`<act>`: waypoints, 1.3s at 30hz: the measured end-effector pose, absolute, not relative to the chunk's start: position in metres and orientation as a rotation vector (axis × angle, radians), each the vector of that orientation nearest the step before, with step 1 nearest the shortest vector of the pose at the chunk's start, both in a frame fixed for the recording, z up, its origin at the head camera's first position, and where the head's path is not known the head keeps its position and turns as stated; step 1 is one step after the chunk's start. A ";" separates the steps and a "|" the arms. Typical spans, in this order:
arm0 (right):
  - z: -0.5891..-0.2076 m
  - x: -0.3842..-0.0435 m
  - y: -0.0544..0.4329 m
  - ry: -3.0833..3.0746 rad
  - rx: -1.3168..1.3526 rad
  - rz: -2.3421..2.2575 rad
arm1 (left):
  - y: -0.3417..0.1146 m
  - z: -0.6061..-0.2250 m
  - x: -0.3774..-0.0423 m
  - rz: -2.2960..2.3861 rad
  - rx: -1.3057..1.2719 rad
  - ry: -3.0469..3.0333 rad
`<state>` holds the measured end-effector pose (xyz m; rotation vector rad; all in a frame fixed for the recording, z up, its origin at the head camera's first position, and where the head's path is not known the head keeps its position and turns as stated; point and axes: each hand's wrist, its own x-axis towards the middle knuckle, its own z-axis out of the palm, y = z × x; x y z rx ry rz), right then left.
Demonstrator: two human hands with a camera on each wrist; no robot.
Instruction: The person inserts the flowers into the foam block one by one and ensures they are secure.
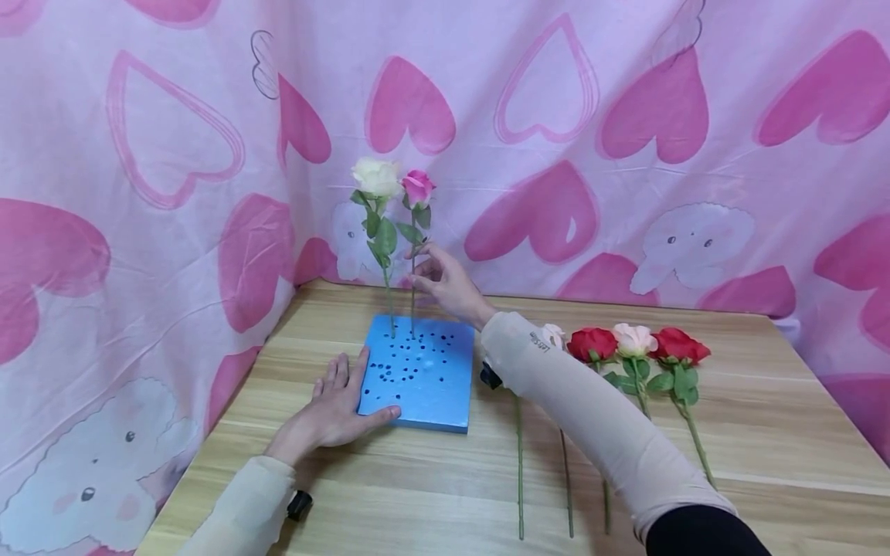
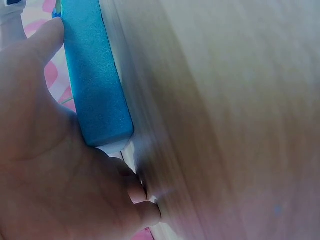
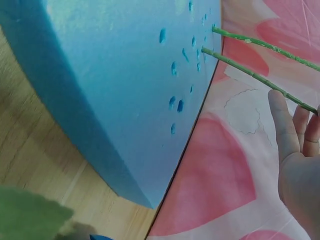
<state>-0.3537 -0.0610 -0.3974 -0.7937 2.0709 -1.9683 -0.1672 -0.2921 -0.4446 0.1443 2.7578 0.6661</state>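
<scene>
The right hand (image 1: 448,287) reaches across to the pink rose (image 1: 419,188) and holds its stem, thumb and fingers brought in close around it below the leaves. That rose stands upright, its stem's lower end in a hole near the far edge of the blue block (image 1: 448,398). Just to its left the white rose (image 1: 378,177) stands in the same block, leaning slightly left, its leaves near those of the pink one (the right wrist view shows both stems going into the blue surface).

The left hand (image 1: 334,409) is spread wide, palm against the block's left side near the front corner, fingers extended along that side and thumb touching the front edge. The block lies flat on the wooden tabletop (image 1: 779,440), its upper face dotted with many small holes.

To the right, well apart from the left hand, a pale rose, two red roses and a light pink rose (image 1: 634,340) lie in a row with their blooms toward the back. The right sleeve (image 1: 591,425) crosses in front and hides parts of them. Behind everything hangs a pink cloth (image 1: 431,35) printed with hearts and white rabbits
</scene>
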 end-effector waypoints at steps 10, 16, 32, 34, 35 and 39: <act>-0.398 -0.352 -0.055 2.105 -0.745 -1.891 | -0.292 -0.443 -0.168 0.669 0.145 2.755; -0.404 -0.347 -0.050 2.225 -0.756 -1.770 | -0.291 -0.447 -0.165 0.681 0.132 2.722; -0.403 -0.346 -0.037 2.272 -0.626 -1.711 | -0.292 -0.444 -0.164 0.698 0.141 2.734; -0.403 -0.346 -0.034 2.272 -0.614 -1.731 | -0.292 -0.445 -0.165 0.697 0.138 2.730; -0.403 -0.346 -0.032 2.269 -0.606 -1.746 | -0.292 -0.445 -0.165 0.702 0.141 2.731; -0.402 -0.347 -0.026 2.256 -0.609 -1.792 | -0.294 -0.445 -0.165 0.693 0.131 2.727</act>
